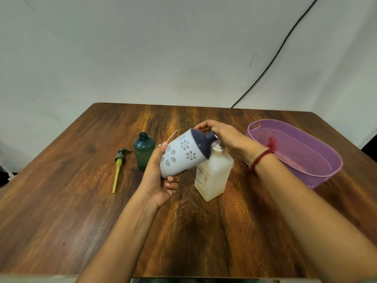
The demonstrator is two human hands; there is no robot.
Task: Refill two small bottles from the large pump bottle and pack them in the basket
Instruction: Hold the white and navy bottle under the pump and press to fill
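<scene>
With the left hand (161, 178), holding the white bottle (179, 156) by its bottom half, thumb on the near side and fingers curled under it. Kept in the air above the table (61, 211), tilted, with the dark blue top pointing to the right and a little up. Marked with grey flower shapes along the side.

With the right hand (222, 133), gripping the dark neck of the same white bottle from above, fingers bent round it. Hard to see what exactly sits at the mouth. On the right wrist, a red thread (262, 157).

Directly below the neck, touching or only very near, cannot tell which: big clear bottle (214, 176), upright on the table, with pale yellowish liquid inside and a white top partly hidden by the right hand.

To the left of the white bottle, near it: green bottle (143, 152), upright, mouth open. Just beside that, further left: pump (119, 164), lying flat, grey head toward the far side, yellow tube toward the near edge.

On the right part of the table, apart from the bottles: purple basket (318, 160), with small holes in its walls and a handle slot at the far end.

Behind the white bottle: thin pale stick (172, 135) pointing up, lower end hidden.

On the wall (142, 48) behind: black cable (285, 43), running down to the far edge of the table.
</scene>
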